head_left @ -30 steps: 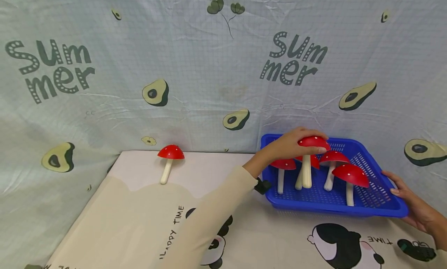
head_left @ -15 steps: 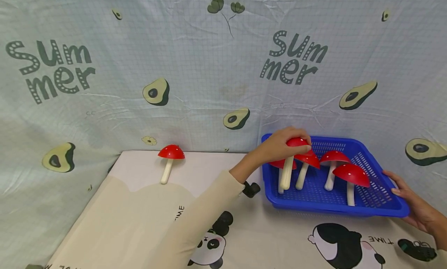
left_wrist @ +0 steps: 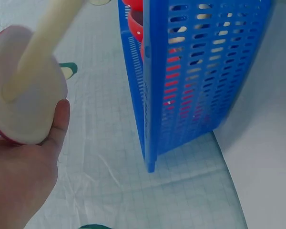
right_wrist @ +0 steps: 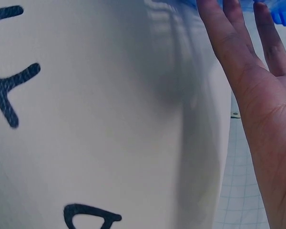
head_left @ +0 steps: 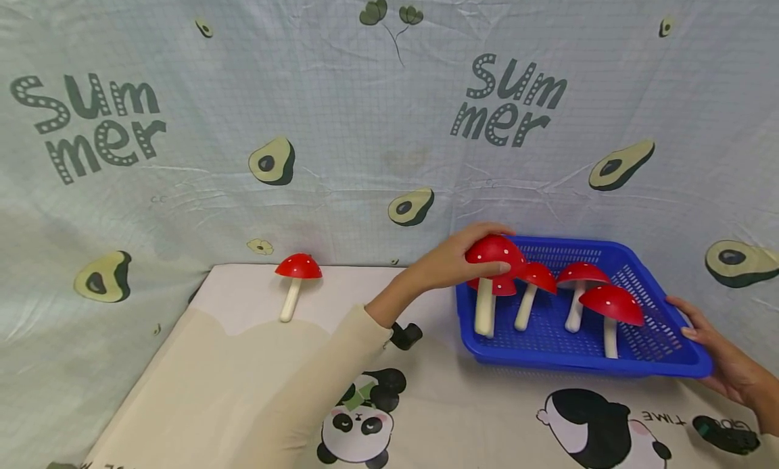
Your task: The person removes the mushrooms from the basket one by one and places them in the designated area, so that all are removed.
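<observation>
My left hand (head_left: 450, 258) grips a toy mushroom by its red, white-dotted cap (head_left: 498, 250), above the left end of a blue plastic basket (head_left: 560, 366). In the left wrist view the pale underside of that mushroom (left_wrist: 33, 112) faces the camera, with the thumb at its rim and the stem slanting up. Several more red-capped mushrooms stand in the basket, such as the one at its right (head_left: 611, 305); one at the left is partly hidden behind the held mushroom. My right hand (head_left: 721, 351) holds the basket's right rim, thumb on top and fingers below.
A single red-capped mushroom (head_left: 294, 283) leans at the back left of the table, close to the hanging cloth (head_left: 341, 117). The cream table cover (head_left: 462, 415) bears printed pandas and lettering. The basket stands near the cloth.
My left hand has carried the held mushroom leftward, from over the basket's middle to its left end, tilting the cap toward the camera. The right hand and basket have stayed put.
</observation>
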The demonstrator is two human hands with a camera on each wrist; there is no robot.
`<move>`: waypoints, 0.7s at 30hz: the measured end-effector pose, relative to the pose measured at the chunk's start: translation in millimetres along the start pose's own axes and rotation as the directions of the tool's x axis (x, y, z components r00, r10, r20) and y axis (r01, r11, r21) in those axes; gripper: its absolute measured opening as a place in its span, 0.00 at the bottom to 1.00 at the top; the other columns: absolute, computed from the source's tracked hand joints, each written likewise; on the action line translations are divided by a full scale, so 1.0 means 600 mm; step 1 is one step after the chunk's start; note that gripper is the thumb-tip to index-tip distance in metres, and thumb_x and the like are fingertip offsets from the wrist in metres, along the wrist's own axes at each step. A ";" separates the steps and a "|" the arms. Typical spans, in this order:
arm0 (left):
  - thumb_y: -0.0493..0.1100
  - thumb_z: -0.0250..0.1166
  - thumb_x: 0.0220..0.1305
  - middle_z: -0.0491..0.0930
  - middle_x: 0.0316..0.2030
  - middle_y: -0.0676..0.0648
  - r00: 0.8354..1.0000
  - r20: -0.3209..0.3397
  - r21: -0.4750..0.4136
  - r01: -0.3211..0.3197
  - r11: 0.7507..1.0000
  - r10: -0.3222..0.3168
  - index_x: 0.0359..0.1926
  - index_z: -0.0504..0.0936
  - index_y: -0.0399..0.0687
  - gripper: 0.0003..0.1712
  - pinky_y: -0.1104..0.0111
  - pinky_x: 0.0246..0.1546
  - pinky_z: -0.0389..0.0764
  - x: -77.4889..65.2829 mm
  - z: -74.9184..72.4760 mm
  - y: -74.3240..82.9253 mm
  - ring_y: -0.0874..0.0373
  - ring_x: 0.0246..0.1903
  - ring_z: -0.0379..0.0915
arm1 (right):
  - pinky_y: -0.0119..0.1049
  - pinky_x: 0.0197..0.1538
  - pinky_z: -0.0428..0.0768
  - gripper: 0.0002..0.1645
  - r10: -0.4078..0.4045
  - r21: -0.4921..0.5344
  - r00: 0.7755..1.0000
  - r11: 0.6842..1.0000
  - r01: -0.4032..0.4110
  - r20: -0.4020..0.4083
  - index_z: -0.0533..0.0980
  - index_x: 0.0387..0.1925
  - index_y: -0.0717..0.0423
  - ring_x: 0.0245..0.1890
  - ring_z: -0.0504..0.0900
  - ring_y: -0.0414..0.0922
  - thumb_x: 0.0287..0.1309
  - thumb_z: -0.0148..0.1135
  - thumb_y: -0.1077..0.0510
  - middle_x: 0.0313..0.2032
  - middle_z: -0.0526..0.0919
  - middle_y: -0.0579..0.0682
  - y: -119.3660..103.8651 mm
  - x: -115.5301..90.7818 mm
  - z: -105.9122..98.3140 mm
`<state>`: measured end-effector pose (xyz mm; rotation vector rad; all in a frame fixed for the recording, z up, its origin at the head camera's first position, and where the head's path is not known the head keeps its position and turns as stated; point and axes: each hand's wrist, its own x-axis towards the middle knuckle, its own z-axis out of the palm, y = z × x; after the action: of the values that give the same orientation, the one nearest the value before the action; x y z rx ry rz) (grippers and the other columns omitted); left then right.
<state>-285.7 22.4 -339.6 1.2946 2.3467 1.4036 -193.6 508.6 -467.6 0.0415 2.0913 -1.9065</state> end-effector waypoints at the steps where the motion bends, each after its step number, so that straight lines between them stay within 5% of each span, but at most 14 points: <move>1: 0.52 0.66 0.66 0.69 0.67 0.52 1.000 -0.005 -0.002 0.008 1.000 -0.008 0.70 0.72 0.58 0.32 0.71 0.50 0.81 -0.004 -0.002 -0.002 0.59 0.61 0.67 | 0.49 0.44 0.87 0.32 0.004 -0.004 1.000 1.000 -0.004 -0.003 0.45 0.68 0.04 0.43 0.84 0.42 0.76 0.41 0.44 0.44 0.69 0.24 0.000 0.000 0.000; 21: 0.49 0.69 0.66 0.73 0.65 0.51 0.997 -0.072 0.073 0.027 0.997 -0.021 0.67 0.76 0.56 0.29 0.67 0.51 0.82 -0.072 -0.042 -0.032 0.55 0.62 0.69 | 0.47 0.45 0.87 0.33 0.010 -0.047 1.000 0.999 -0.011 -0.012 0.44 0.68 0.02 0.44 0.83 0.39 0.75 0.40 0.43 0.50 0.62 0.29 0.000 -0.001 0.000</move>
<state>-282.7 -29.6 -353.4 1.2499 2.4740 1.3912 -193.1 508.9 -467.6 0.0535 2.1382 -1.8552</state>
